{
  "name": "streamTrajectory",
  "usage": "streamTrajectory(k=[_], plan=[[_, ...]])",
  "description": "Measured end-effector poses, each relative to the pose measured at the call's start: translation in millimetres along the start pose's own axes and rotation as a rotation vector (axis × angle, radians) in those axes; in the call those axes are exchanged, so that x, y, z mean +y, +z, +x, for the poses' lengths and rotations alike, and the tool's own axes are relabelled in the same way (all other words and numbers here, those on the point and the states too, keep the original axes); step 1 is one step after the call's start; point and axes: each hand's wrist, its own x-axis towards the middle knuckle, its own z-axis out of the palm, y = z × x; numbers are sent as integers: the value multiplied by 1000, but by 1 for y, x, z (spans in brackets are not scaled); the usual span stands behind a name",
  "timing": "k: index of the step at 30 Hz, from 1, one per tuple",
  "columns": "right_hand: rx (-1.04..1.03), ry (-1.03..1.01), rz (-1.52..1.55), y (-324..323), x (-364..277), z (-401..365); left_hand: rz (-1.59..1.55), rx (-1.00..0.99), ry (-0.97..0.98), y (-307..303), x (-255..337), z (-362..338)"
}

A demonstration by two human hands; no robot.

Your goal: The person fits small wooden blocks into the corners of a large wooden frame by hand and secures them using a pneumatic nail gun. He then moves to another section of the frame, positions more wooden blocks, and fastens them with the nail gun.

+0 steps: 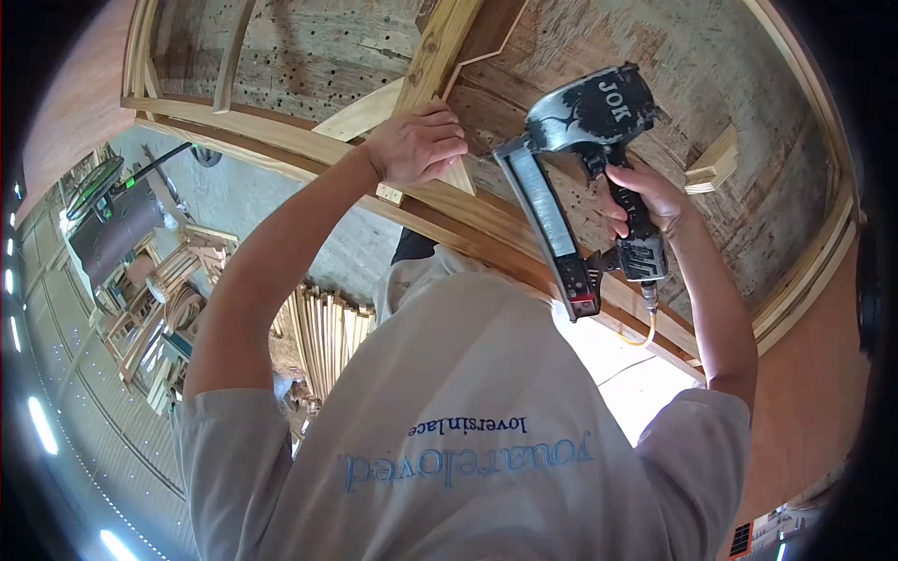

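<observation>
My right hand [645, 194] is wrapped round the grip of a black and silver pneumatic nail gun [582, 114]. Its long nail magazine slants down beside the hand, and an air hose [645, 335] joins at the grip's end. My left hand [418, 142] is closed on a light wooden strip [456, 174], at the joint where it meets the long front rail [486, 217] of a wooden frame. The gun's nose points toward this strip, a short gap away from it. A thicker wooden beam [443, 47] runs up from the left hand across the worn board.
A worn, nail-pocked board [318, 58] lies beneath the frame. A small wooden block [714, 161] stands to the right, and curved strips [814, 280] edge that side. On the floor at left are a bundle of wooden slats [327, 338], stacked wooden parts [178, 280] and a fan [94, 192].
</observation>
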Motion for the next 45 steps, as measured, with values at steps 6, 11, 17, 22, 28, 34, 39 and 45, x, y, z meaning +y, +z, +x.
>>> streamTrajectory(k=[6,11,17,22,28,34,39,45], plan=[[134,-153,134,23,12,-19,41,229,-107,-5,3,0],[115,-336,280,35,42,-1,-139,999,-793,14,-20,-18],[-25,-469,487,68,61,35,130,388,-781,-18,8,-44],[-15,-484,545,79,71,55,172,425,-717,-5,5,-53],[-45,-494,586,85,70,60,160,457,-729,-2,3,-57],[-59,-485,603,86,68,61,193,453,-734,-6,8,-53],[-49,-484,584,89,67,62,190,452,-732,-6,9,-54],[16,-494,565,84,75,61,132,551,-732,4,1,-63]])
